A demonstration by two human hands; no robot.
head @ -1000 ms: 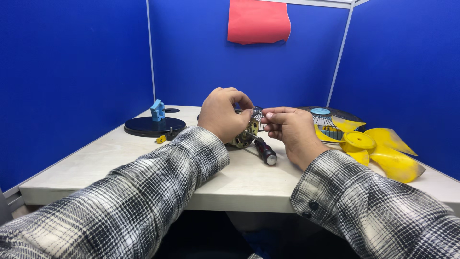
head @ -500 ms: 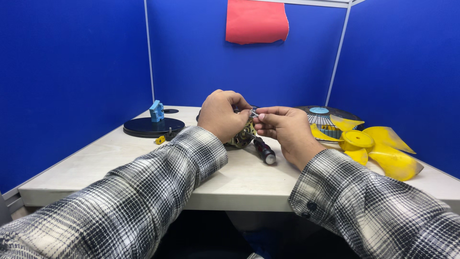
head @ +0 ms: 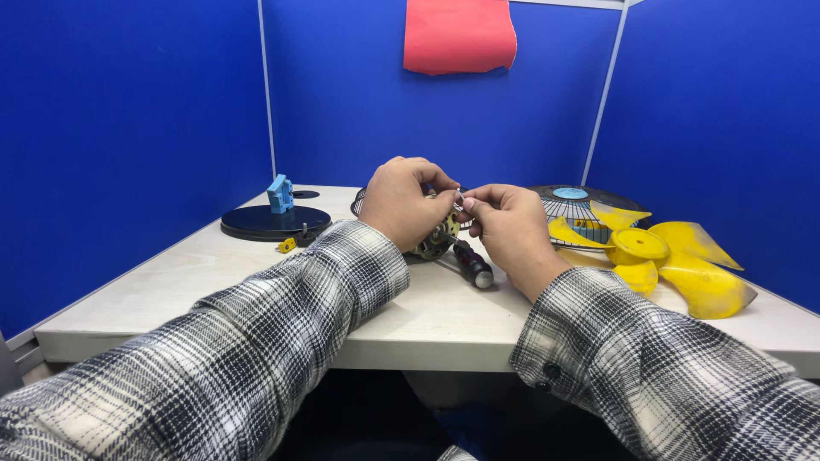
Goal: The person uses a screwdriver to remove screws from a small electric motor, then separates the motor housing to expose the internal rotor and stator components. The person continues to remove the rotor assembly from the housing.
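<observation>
Here, the left hand (head: 403, 203) wraps around a round brass-coloured metal motor (head: 436, 241) above the pale wooden table (head: 171, 282). The right hand (head: 506, 224) pinches a tiny silvery part (head: 459, 205) at its top. A dark-handled screwdriver (head: 471, 265) lies just beneath, yellow plastic fan blades (head: 675, 260) nearby.

Motor (head: 434, 243) on the surface (head: 171, 290) at centre, round base (head: 275, 222) to its left, screwdriver (head: 471, 265) just right, fan blade (head: 662, 260) and grille (head: 571, 203) farther right.
</observation>
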